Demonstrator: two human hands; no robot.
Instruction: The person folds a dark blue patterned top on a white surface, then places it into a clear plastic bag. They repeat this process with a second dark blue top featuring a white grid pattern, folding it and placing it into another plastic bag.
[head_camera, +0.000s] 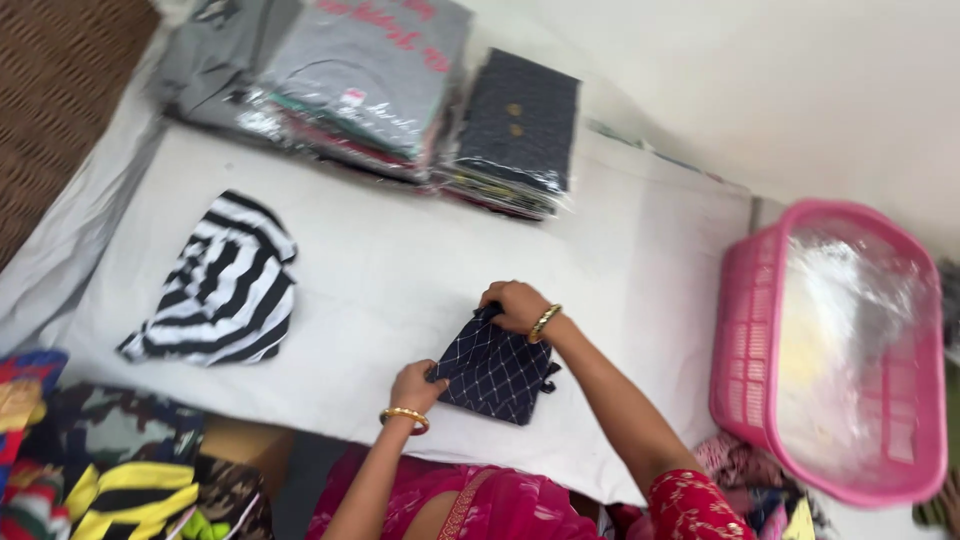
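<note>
Both hands on a small folded dark navy cloth w/ white diamond grid (492, 372), lying on the white-covered counter (400, 270) near its front edge, approx centre. Left hand (416, 386) pinches the cloth's near-left corner, grip closed on the fabric; gold bangle on that wrist. Right hand (517, 305) clamps the far top edge, fingers curled shut over it, gold bangle there too.

Around: black-and-white striped garment (222, 285) lies loosely folded to the left, well apart from the navy cloth; bare counter between them. Along the far edge, a stack of clear-bagged clothes (370, 80), grey one on top w/ red lettering & a small pale tag; just beside it on the right, a smaller bagged stack, dark dotted fabric w/ two gold buttons (520, 125). Right of the counter, a pink plastic basket (745, 340) w/ clear plastic bags inside, contents blurred. Lower left, pile of bright patterned fabrics (110, 480). Nothing blocks the hands. Pink-red garment (690, 505) on the person at bottom.
</note>
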